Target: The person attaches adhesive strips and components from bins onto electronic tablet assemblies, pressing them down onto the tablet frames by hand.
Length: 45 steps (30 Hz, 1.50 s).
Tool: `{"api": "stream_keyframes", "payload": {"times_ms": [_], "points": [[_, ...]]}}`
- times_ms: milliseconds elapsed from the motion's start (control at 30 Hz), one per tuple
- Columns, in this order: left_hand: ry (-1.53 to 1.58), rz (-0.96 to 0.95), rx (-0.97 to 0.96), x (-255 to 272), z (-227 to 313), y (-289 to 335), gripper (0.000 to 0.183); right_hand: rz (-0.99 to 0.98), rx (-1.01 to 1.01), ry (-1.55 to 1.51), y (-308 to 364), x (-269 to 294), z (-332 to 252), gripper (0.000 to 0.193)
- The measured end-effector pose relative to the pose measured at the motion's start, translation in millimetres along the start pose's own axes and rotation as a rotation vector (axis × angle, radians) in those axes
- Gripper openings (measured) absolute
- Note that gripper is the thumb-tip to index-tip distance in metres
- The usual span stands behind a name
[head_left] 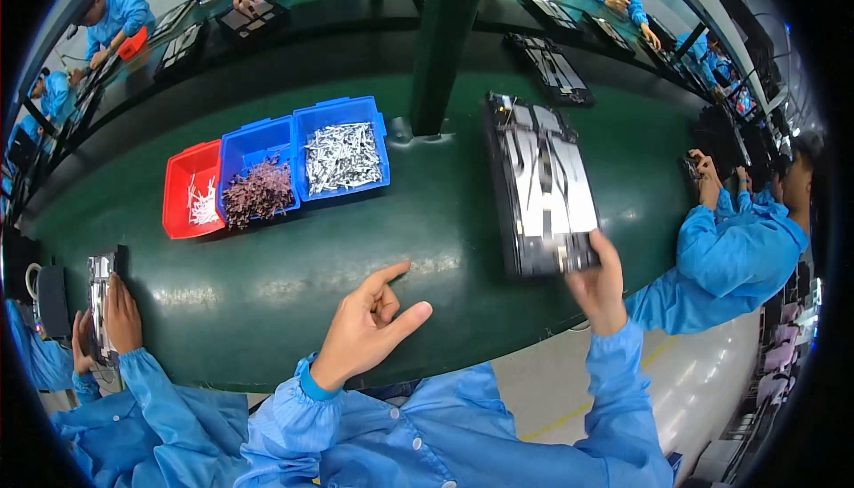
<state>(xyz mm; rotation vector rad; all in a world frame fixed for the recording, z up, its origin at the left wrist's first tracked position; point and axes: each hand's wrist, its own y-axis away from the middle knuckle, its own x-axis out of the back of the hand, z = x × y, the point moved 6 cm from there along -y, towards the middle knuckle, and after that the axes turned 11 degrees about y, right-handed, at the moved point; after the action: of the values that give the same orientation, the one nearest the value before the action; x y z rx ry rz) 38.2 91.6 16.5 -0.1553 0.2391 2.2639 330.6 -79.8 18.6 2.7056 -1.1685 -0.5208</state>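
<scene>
My right hand (600, 288) grips the near right corner of an opened tablet (556, 181), thumb on top. The tablet has a black frame, silver panels and dark ribbon cables. Its near end is blurred, and I cannot tell whether another unit lies under it. My left hand (366, 328) is empty above the green table (294, 288), index finger and thumb stretched out, the other fingers curled. Beyond it stand a blue bin of small silver-white pieces (342, 157), a blue bin of brownish-purple pieces (258, 190) and a red bin of white sticks (203, 199).
A dark green post (440, 52) rises from the table behind the bins. Another opened tablet (553, 70) lies on the dark strip at the back. At left, a co-worker's hands (122, 314) touch a similar device (100, 297). Another co-worker (743, 239) sits close at right.
</scene>
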Motion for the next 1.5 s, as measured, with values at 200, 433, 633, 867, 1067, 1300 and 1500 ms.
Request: {"api": "stream_keyframes", "payload": {"times_ms": [200, 433, 633, 867, 1067, 1300, 1500], "points": [[-0.324, 0.086, -0.072, 2.7, -10.1, -1.1, 0.046, -0.12, -0.021, 0.185, -146.3, -28.7, -25.6, 0.029], [-0.322, 0.109, -0.074, -1.8, -14.2, -1.0, 0.034, -0.017, 0.241, 0.042, -238.9, -94.1, -26.9, 0.038], [-0.292, 0.129, -0.07, -3.2, -10.2, 3.0, 0.03, 0.291, 0.468, -0.124, -246.1, -52.2, -23.4, 0.019], [-0.332, 0.127, -0.112, 2.9, -6.1, 3.1, 0.031, 0.193, 0.252, -0.153, -292.3, -19.0, -51.9, 0.05], [-0.358, 0.134, -0.195, 3.6, -7.1, 4.1, 0.028, 0.076, -0.06, -0.241, -316.5, -20.2, -68.1, 0.031], [-0.29, 0.361, -0.262, 55.4, -7.9, 13.8, 0.022, -0.107, 0.157, -0.187, -336.5, -20.4, -50.4, 0.029], [-0.688, 0.796, -0.541, 115.9, 54.5, 16.1, 0.023, -0.162, 0.137, -0.161, -266.7, -32.4, -33.5, 0.031]]}}
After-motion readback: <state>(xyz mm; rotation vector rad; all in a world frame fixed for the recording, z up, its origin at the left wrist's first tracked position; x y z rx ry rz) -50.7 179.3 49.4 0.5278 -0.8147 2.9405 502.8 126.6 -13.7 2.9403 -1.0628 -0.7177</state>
